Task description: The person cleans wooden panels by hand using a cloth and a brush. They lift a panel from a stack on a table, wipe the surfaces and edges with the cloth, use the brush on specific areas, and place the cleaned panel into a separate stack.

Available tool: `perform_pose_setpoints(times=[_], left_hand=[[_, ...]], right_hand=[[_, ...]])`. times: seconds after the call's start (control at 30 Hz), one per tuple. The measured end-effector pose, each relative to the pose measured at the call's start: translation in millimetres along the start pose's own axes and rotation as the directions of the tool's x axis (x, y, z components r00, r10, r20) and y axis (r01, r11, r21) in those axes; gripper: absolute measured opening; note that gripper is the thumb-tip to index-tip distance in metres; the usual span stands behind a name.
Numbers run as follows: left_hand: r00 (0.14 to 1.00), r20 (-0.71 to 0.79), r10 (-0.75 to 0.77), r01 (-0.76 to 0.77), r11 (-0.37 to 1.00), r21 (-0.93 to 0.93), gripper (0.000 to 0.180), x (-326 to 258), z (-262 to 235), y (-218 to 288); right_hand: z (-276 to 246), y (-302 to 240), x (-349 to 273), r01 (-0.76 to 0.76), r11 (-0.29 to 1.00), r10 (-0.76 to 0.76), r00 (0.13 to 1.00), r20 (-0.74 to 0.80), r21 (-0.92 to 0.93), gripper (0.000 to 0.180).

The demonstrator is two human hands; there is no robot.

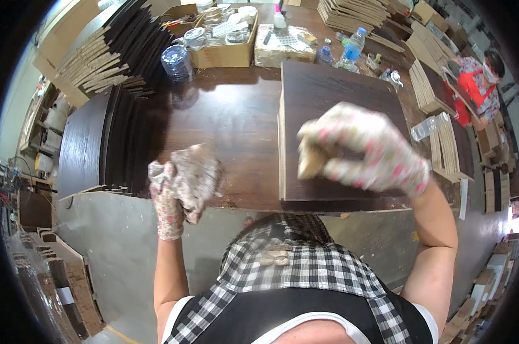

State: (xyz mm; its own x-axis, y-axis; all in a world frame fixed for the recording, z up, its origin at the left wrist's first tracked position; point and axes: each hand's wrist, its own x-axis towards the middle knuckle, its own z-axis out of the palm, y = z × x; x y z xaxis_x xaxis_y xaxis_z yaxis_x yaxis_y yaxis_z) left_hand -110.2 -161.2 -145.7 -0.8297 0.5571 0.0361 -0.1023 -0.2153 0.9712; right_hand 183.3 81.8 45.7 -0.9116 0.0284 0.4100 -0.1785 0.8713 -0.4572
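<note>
The right hand (380,153) is the nearer one, held over the dark panel (345,86), its fingers pinched around a tan pad (313,160) near the left edge. The panel lies beneath, its longer side seeming to run 12 to 6 o'clock on the tabletop (236,132). From the left hand (168,203), fingers closed on a crumpled rag (199,175), the panel lies toward 2 o'clock.
</note>
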Motion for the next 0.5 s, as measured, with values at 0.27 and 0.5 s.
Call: perform_pose_setpoints(times=[0.27,0.5], left_hand=[[0.71,0.659,0.248,-0.661,0.555,0.504,0.02,3,7,-14],[0.666,0.689,-0.285,0.007,0.926,0.377,0.03,15,110,35]], right_hand=[[18,17,56,0.067,0.99,-0.036,0.971,0.236,-0.126,0.035],[-34,165,106,-0.408,0.798,0.441,0.897,-0.032,-0.443,0.036]])
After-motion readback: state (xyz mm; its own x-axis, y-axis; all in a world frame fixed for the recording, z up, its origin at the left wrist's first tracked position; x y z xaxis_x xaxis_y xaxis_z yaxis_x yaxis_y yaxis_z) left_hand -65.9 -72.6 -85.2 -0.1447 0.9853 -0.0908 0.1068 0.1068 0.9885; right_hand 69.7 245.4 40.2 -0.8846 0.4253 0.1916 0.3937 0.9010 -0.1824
